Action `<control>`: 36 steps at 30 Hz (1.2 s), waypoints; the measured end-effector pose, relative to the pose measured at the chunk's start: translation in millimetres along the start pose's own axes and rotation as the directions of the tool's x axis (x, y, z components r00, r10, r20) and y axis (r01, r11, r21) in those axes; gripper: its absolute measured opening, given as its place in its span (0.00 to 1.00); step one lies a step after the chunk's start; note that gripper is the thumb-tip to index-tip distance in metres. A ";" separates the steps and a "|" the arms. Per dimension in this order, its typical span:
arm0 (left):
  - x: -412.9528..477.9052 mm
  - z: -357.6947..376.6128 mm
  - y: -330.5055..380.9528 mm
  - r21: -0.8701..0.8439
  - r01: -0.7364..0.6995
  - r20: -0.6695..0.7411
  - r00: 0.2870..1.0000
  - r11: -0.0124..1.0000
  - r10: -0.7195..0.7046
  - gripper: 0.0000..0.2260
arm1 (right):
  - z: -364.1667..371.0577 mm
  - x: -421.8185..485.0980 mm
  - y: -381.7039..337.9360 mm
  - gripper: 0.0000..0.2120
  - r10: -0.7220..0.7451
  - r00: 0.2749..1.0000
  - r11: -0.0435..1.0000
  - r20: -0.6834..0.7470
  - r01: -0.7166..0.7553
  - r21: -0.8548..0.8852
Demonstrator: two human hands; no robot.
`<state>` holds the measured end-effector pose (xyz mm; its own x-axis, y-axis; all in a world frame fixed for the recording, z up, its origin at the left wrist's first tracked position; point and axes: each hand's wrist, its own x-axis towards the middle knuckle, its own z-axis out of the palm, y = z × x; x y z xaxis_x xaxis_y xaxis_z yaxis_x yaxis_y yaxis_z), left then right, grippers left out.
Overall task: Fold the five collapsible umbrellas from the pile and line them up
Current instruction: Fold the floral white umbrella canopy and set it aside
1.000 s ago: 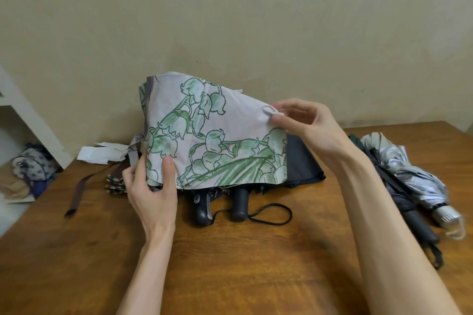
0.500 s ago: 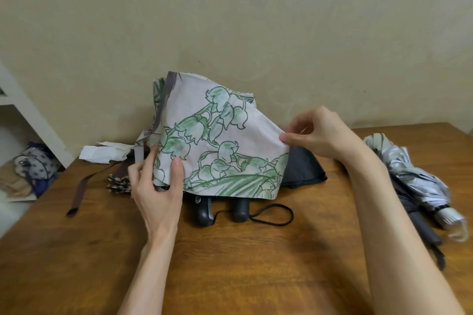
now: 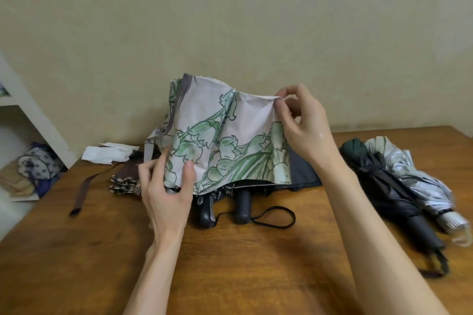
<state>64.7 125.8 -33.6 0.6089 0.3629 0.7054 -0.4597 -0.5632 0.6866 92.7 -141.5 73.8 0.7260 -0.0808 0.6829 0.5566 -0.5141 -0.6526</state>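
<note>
- Since half a second ago the right hand [image 3: 304,130] has risen, lifting one edge of the floral umbrella [image 3: 230,135], so the cloth now stretches higher on that side.
- The right thumb and forefinger pinch the top edge of the cloth. The other three fingers are loosely curled and fanned apart above it, touching nothing.
- The left hand [image 3: 166,194] grips the lower left edge of the same cloth. Its thumb presses flat on the printed front, and its fingers tuck behind, mostly hidden.
- The floral umbrella, pale with green flowers, is held up over the middle of the wooden table [image 3: 256,263], close to the wall.
- Two dark handles [image 3: 243,206] poke out from under the cloth and rest on the table. A looped strap [image 3: 277,217] lies beside them.
- To the right, well apart, a dark umbrella [image 3: 389,192] and a silver umbrella [image 3: 414,174] lie side by side, touching.
- A brown patterned umbrella [image 3: 125,183] lies just beside the left hand.
</note>
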 end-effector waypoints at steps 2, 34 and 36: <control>-0.1 0.3 0.9 -0.013 0.022 0.005 1.000 1.000 -0.022 0.27 | 2.5 0.1 3.1 0.06 0.180 0.983 0.958 -0.046 -0.164 0.234; 0.7 -4.2 0.9 -0.141 0.199 -0.030 0.978 0.970 -0.205 0.20 | 18.4 -12.7 -3.6 0.13 0.365 0.920 0.788 0.142 -0.387 0.478; 0.8 -4.9 -0.1 -0.142 0.202 -0.032 0.978 0.969 -0.208 0.19 | 15.5 -14.0 -7.1 0.13 0.347 0.926 0.814 0.150 -0.377 0.441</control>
<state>62.1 129.7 -32.2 0.6700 0.4961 0.5523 -0.4145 -0.3672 0.8327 84.8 -123.5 63.8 0.9260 -0.1247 0.3564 0.3578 -0.0115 -0.9337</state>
